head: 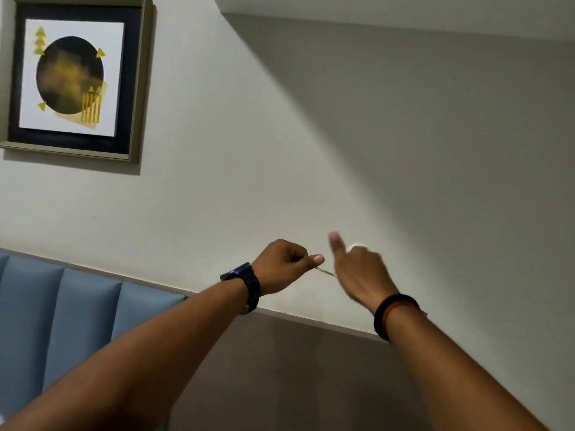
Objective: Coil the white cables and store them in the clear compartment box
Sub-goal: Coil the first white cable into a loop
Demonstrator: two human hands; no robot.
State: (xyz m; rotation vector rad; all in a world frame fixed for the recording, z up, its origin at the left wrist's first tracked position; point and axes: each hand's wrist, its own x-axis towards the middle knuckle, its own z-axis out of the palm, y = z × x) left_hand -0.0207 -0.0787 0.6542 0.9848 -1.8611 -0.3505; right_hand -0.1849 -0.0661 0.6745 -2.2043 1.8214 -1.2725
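Note:
Both arms are stretched out in front of a pale wall. My left hand is closed in a fist and pinches one end of a thin white cable. That short stretch of cable runs across to my right hand, which is blurred, index finger raised, with something white showing at its knuckles. The clear compartment box is not in view.
A framed picture with a dark circle and yellow shapes hangs at the upper left. A blue padded panel fills the lower left. A ledge runs along the wall below my hands.

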